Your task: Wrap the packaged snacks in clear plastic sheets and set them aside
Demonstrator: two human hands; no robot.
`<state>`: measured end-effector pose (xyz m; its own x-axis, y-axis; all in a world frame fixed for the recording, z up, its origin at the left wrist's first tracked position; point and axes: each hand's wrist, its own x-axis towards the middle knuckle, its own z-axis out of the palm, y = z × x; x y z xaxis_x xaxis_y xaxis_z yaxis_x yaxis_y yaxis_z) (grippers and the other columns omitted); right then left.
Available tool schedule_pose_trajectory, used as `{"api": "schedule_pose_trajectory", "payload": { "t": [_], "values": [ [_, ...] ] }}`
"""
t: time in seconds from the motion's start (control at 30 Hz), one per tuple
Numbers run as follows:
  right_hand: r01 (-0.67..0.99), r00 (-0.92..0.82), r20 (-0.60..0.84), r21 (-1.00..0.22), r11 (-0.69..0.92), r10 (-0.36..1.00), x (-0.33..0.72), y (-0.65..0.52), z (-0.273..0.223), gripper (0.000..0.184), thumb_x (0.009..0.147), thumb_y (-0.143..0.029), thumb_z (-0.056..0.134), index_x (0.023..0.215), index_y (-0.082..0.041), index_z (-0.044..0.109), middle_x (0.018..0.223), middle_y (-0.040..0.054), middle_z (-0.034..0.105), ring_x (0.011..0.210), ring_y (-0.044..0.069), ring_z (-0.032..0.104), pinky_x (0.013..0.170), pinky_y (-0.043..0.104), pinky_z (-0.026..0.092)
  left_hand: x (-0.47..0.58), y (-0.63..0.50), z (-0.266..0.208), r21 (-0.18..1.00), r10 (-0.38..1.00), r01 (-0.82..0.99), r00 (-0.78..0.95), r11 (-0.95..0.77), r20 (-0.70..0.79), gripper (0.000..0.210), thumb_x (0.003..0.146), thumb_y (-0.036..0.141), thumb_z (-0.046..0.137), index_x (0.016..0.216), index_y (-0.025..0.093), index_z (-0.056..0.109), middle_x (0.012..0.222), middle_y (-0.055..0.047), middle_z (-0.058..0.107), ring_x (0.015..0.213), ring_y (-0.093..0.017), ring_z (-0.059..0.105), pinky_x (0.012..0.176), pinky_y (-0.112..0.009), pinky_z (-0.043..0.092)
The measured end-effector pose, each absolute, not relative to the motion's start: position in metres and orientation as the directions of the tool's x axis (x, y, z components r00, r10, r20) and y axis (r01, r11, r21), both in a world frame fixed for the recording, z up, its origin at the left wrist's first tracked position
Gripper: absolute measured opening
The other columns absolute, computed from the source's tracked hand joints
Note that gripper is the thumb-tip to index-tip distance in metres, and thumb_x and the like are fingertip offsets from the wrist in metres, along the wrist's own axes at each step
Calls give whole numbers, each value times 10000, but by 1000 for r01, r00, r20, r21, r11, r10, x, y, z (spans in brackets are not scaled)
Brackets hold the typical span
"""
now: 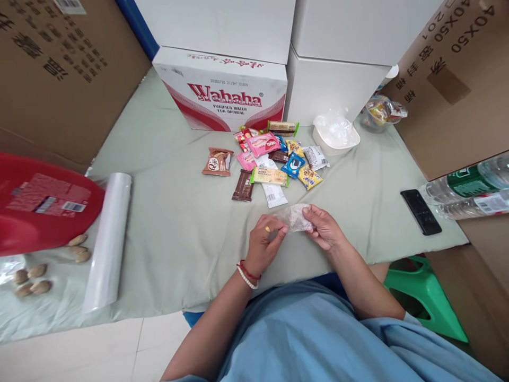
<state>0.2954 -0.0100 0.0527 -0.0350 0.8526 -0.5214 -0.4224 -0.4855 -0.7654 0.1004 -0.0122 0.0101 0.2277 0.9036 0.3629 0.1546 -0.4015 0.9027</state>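
A small clear plastic packet point(296, 218) with whitish contents is held between my hands, just in front of the snack pile. My right hand point(324, 227) grips its right end between thumb and fingers. With thumb and fingertips, my left hand point(267, 241) pinches the left end; a ring and bracelets are on that side. Beyond the packet lie wrapped snacks: a pink packet point(263, 144), a blue packet point(293, 165), a green-ended bar point(269, 176), a white wrapper point(274, 194) and a dark brown bar point(243, 185). A brown packet point(218, 162) sits apart to the left.
Behind the snacks stand a Wahaha carton point(226, 95) and a white bowl point(336, 139) holding clear plastic. To the right are a phone point(420, 211) and water bottles point(469, 180). On the left lie a plastic roll point(108, 241), a red container point(43, 207) and several nuts point(37, 270).
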Motion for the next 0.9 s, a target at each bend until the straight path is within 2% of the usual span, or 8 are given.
{"api": "schedule_pose_trajectory", "payload": {
  "t": [0.13, 0.27, 0.37, 0.43, 0.57, 0.7, 0.77, 0.9],
  "values": [
    [-496, -43, -513, -734, -464, 857, 306, -6, 51, 519, 609, -451, 1005, 897, -187, 663, 637, -76, 560, 411, 6, 361, 308, 114, 204, 95, -12, 9, 961, 959, 89, 136, -262, 248, 282, 1045, 449, 573, 911, 219, 668, 883, -37, 635, 829, -186, 604, 781, -318, 485],
    [-500, -48, -529, -722, -479, 847, 310, -8, 48, 487, 636, -424, 998, 900, -187, 665, 652, -68, 568, 412, 8, 351, 300, 117, 199, 99, -13, 10, 889, 906, 208, 213, -408, 366, 321, 888, 486, 791, 1079, 238, 722, 1109, -85, 665, 1053, -247, 620, 957, -393, 494],
    [-491, -81, -533, -714, -499, 842, 308, -9, 47, 495, 634, -432, 1001, 919, -189, 677, 662, -62, 575, 428, 18, 374, 313, 122, 215, 102, -13, 11, 871, 894, 238, 246, -429, 374, 161, 972, 389, 679, 1010, 248, 746, 993, -72, 689, 976, -231, 628, 907, -380, 487],
    [-522, -48, -497, -727, -446, 867, 307, -10, 46, 512, 652, -490, 983, 958, -202, 691, 692, -53, 589, 478, 40, 440, 355, 132, 309, 103, -13, 10, 926, 934, 181, 207, -330, 292, 171, 997, 358, 631, 932, 237, 733, 893, -48, 679, 859, -200, 620, 814, -333, 479],
    [-448, 45, -366, -839, -309, 929, 299, -15, 43, 615, 731, -603, 904, 1196, -269, 680, 974, 8, 695, 813, 134, 638, 652, 228, 561, 102, -14, 6, 987, 987, 94, 99, -133, 124, 225, 988, 424, 649, 926, 213, 695, 850, -23, 670, 730, -160, 581, 702, -279, 448],
    [-213, -7, -302, -931, -296, 953, 281, -21, 37, 792, 621, -461, 1002, 1290, -289, 615, 1186, 30, 698, 1095, 184, 636, 940, 301, 535, 103, -16, 3, 993, 992, 74, 92, -93, 86, 274, 954, 472, 694, 887, 207, 690, 791, -16, 666, 682, -155, 569, 665, -271, 437],
    [-199, 7, -289, -938, -282, 957, 274, -21, 35, 715, 644, -443, 988, 1238, -278, 625, 1112, 16, 708, 1034, 180, 643, 911, 299, 527, 104, -17, 4, 995, 993, 59, 93, -75, 69, 294, 921, 490, 732, 855, 206, 688, 755, -10, 654, 662, -153, 559, 655, -271, 434],
    [-303, 87, -345, -903, -305, 935, 280, -17, 33, 501, 685, -491, 947, 1028, -234, 687, 825, -26, 659, 717, 130, 563, 656, 252, 480, 103, -15, 8, 1000, 1000, -1, 22, -10, 10, 342, 935, 547, 695, 893, 212, 647, 687, 26, 586, 582, -130, 490, 584, -255, 405]
  ]
}}
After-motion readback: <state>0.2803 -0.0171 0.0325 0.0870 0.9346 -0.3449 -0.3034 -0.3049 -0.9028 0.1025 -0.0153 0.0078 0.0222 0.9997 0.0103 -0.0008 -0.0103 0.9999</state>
